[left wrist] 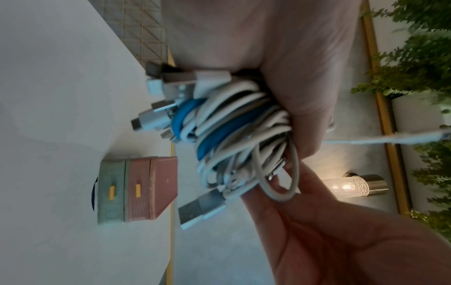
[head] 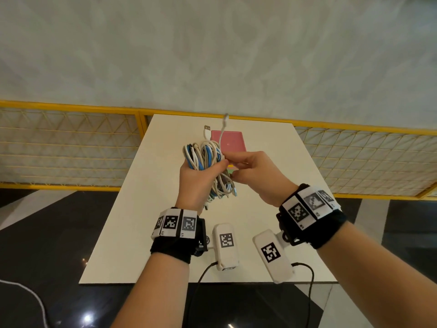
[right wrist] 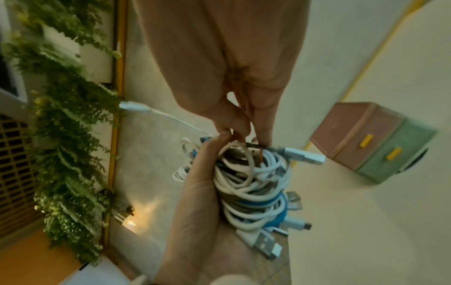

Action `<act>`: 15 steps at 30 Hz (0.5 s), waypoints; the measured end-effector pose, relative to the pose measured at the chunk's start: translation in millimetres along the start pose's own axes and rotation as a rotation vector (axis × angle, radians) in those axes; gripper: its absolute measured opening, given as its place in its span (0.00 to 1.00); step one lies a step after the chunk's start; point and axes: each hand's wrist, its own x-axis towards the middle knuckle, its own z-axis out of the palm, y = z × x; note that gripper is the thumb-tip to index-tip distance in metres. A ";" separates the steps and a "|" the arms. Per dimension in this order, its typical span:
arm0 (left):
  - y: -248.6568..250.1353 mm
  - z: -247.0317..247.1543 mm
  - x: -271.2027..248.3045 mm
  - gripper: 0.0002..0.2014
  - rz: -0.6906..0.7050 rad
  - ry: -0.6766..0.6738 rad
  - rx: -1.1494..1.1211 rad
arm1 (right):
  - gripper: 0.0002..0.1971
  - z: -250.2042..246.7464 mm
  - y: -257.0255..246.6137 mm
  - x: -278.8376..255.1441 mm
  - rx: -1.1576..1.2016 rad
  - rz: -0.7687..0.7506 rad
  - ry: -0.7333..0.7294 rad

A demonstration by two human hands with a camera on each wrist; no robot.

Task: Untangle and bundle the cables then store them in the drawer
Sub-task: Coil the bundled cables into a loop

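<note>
My left hand (head: 197, 177) grips a coiled bundle of white, grey and blue USB cables (head: 204, 159) above the white table, with plugs sticking out at both ends. My right hand (head: 233, 163) pinches a white strand at the bundle's right side; that strand's loose end (head: 225, 117) sticks upward. In the right wrist view the right fingertips (right wrist: 234, 129) meet at the top of the bundle (right wrist: 256, 183), held in the left palm (right wrist: 195, 212). A small drawer unit (head: 233, 140), pink over green with yellow handles (right wrist: 365, 141), stands behind, both drawers shut.
The white table (head: 272, 185) ends at a yellow railing with mesh panels (head: 71, 143). Black leads from the wrist cameras hang over the near table edge (head: 203, 273). A lit glass lamp (left wrist: 354, 186) and green plants (left wrist: 415, 57) lie beyond the railing.
</note>
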 end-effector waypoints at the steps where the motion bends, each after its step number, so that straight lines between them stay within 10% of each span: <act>1: 1.0 -0.6 0.8 0.13 -0.004 -0.001 0.000 | 0.30 -0.1 -0.8 0.9 -0.003 0.017 -0.013; 8: 3.0 -7.5 8.3 0.14 0.038 0.004 0.066 | 0.25 -2.4 -5.0 8.3 0.046 0.151 -0.138; 12: -2.3 -15.8 11.7 0.19 0.088 0.001 0.156 | 0.14 -13.6 -19.7 18.5 -0.027 0.034 0.050; 15: -10.1 -27.6 14.4 0.20 0.098 -0.003 0.310 | 0.25 -26.4 -34.7 23.9 0.054 -0.071 0.181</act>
